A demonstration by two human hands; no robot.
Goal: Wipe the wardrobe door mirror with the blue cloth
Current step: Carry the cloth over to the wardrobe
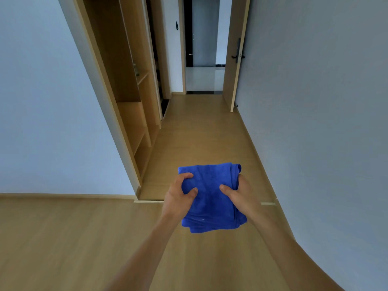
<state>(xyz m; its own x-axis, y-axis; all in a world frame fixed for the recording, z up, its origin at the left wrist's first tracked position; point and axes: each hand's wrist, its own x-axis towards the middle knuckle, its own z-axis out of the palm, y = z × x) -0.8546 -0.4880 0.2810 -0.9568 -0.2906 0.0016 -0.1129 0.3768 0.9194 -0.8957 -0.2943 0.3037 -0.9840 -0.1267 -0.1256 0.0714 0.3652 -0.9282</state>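
Observation:
A folded blue cloth (pixel 210 198) is held in front of me above the wooden floor. My left hand (pixel 178 196) grips its left edge, thumb on top. My right hand (pixel 241 196) grips its right edge, thumb also lying on the cloth. A wooden wardrobe (pixel 134 91) with open shelves stands ahead on the left. No mirror is plainly visible; a narrow door edge (pixel 156 66) at the wardrobe's far side is seen side-on.
A corridor with a wooden floor (pixel 199 133) runs ahead to a doorway (pixel 203 59). An open wooden door (pixel 236 55) with a dark handle leans against the right wall. A pale wall (pixel 42 101) is on the left, a grey wall (pixel 315 101) on the right.

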